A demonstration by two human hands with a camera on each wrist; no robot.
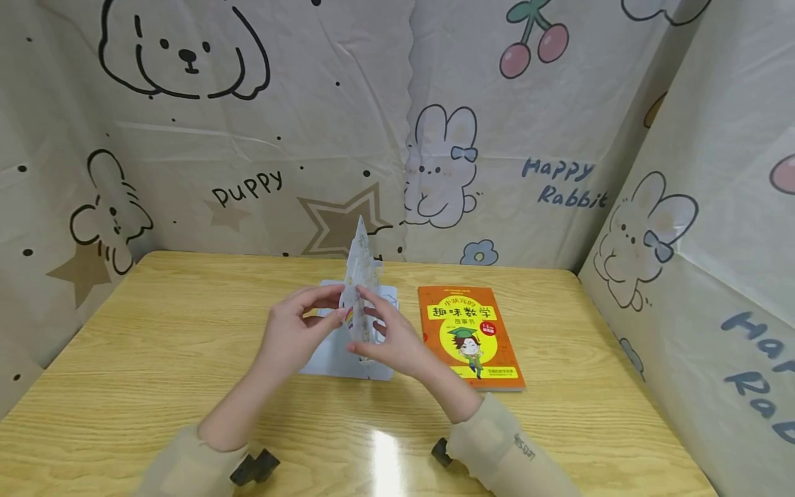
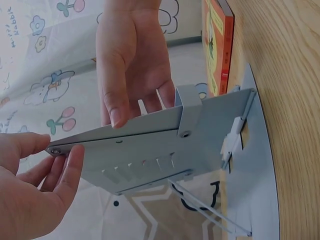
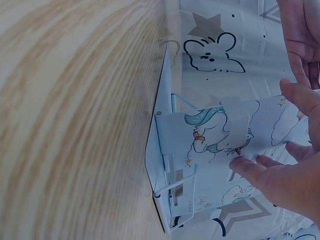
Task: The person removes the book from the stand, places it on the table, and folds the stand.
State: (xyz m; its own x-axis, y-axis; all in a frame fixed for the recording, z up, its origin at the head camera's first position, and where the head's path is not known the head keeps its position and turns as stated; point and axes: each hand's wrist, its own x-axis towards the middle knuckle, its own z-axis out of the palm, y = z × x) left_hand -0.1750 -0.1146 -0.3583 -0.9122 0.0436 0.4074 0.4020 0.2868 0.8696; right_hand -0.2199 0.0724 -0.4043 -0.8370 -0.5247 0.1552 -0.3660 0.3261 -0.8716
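A white metal book stand (image 1: 360, 259) with a unicorn print is raised upright, hinged on its flat base plate (image 1: 338, 359) on the table. My left hand (image 1: 304, 328) pinches the panel's free edge, thumb on one side and fingers on the other. From the right, my right hand (image 1: 394, 338) touches the printed face with thumb and fingers extended. In the right wrist view, the unicorn picture (image 3: 220, 132) lies beside that hand's fingertips (image 3: 240, 164). Thin wire struts (image 2: 200, 200) join panel and base in the left wrist view.
An orange book (image 1: 472, 338) lies flat to the right of the stand on the wooden table (image 1: 174, 345). Printed cloth (image 1: 348, 124) hangs behind and along both sides. Black pieces (image 1: 254, 468) are at both cuffs.
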